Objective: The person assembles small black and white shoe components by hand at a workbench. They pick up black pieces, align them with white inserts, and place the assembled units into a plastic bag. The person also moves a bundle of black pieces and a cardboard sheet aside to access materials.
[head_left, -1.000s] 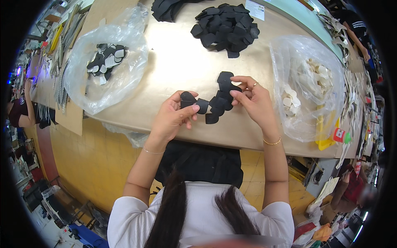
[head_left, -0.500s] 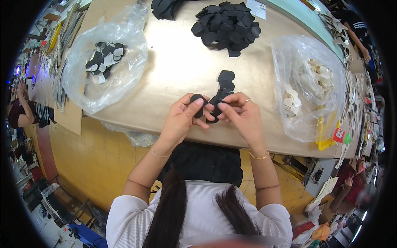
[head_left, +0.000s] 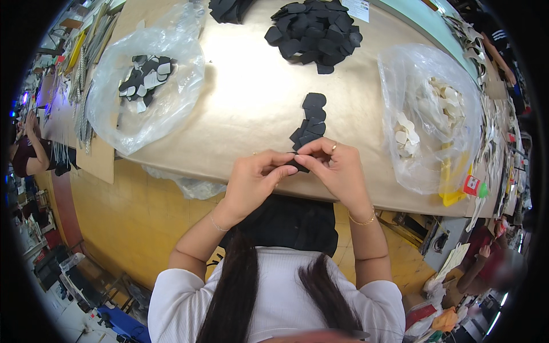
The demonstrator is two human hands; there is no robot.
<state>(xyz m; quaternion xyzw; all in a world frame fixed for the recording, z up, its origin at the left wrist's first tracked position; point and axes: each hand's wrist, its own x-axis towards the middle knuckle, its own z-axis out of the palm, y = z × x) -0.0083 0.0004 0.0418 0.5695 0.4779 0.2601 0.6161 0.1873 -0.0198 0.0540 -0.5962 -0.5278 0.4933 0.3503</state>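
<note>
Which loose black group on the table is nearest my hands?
The short overlapping row, just beyond your right hand; the big heap and the pile left of it lie farther away.

Brown cardboard juts over a yellow floor.

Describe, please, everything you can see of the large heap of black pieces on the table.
The heap of black pieces lies loosely on the table, beyond the left hand and right hand, neither touching it. Its pieces are flat, thin and matt, with straight edges and rounded corners, overlapping at many angles. They look leather-like, though the material is uncertain.
</note>
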